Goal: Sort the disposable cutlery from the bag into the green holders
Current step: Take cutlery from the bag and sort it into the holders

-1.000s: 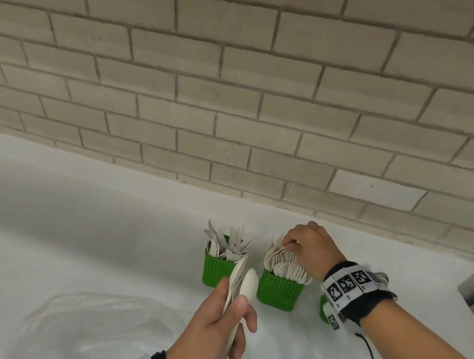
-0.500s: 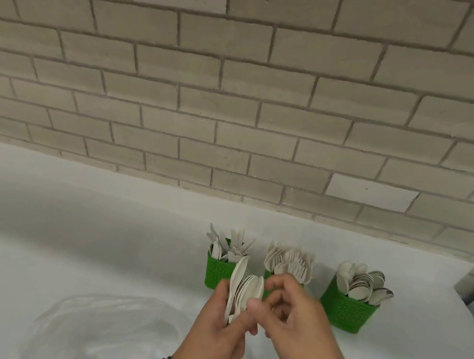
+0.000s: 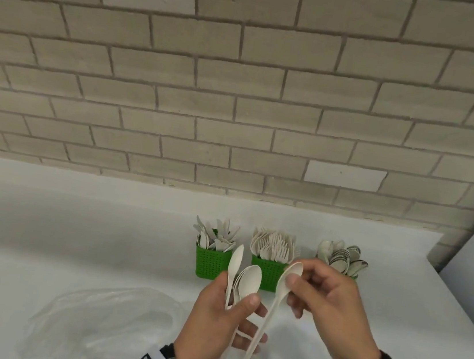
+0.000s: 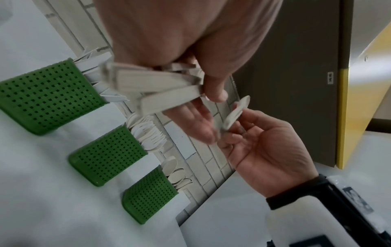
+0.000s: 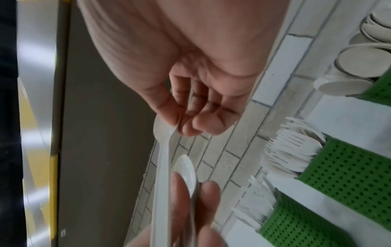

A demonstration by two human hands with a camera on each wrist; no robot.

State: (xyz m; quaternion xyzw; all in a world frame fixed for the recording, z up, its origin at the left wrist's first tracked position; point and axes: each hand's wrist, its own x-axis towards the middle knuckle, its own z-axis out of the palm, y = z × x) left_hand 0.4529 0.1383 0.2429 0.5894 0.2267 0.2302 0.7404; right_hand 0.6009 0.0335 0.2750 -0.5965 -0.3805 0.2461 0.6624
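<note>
My left hand [image 3: 219,315] grips a bundle of pale cutlery [image 3: 241,282], a knife and spoons, held upright above the table. Beside it my right hand [image 3: 329,315] pinches a single spoon [image 3: 275,302] by its bowl, the handle hanging down toward my left fingers. Three green holders stand behind in a row: the knife holder [image 3: 209,261], the fork holder [image 3: 267,273] and the spoon holder [image 4: 148,195], which my right hand mostly hides in the head view. The right wrist view shows thumb and finger on the spoon [image 5: 164,150].
A crumpled clear plastic bag [image 3: 96,320] lies on the white table [image 3: 40,244] at the near left. A brick wall [image 3: 241,89] rises right behind the holders. The table's right edge [image 3: 461,299] runs close to the spoon holder.
My right hand left the fork holder, came back to the bundle, and has pulled one spoon out to the right of it. The left hand kept holding the bundle.
</note>
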